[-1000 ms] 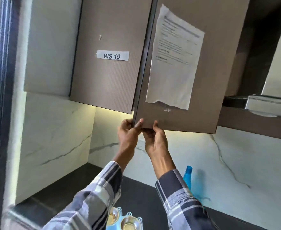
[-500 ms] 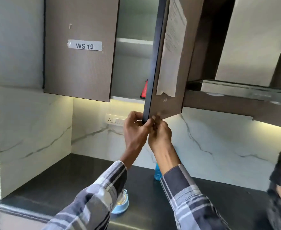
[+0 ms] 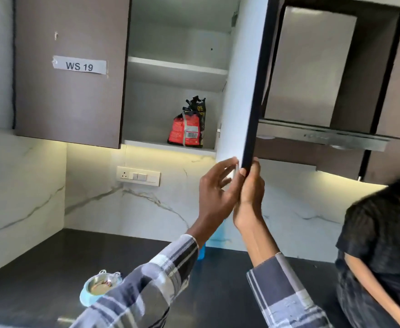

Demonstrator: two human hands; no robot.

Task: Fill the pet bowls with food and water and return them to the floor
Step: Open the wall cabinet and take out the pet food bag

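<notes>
The upper cabinet door stands swung wide, its white inner face toward me. My right hand grips its bottom corner from the outer side. My left hand is beside it with fingers spread, fingertips touching the door's inner bottom edge. On the lower shelf stands a red and black pet food bag, upright. A light blue pet bowl stand with a steel bowl sits on the dark counter, partly hidden by my left sleeve. A blue water bottle is mostly hidden behind my left arm.
The closed left door carries a "WS 19" label. A steel range hood hangs right of the cabinet. Another person in a dark top stands at the right edge. A switch plate is on the marble backsplash. The dark counter spans below.
The cabinet door has swung from nearly closed to wide, revealing the shelf and the food bag. My left fingers have spread off the edge. The view has dropped and shifted.
</notes>
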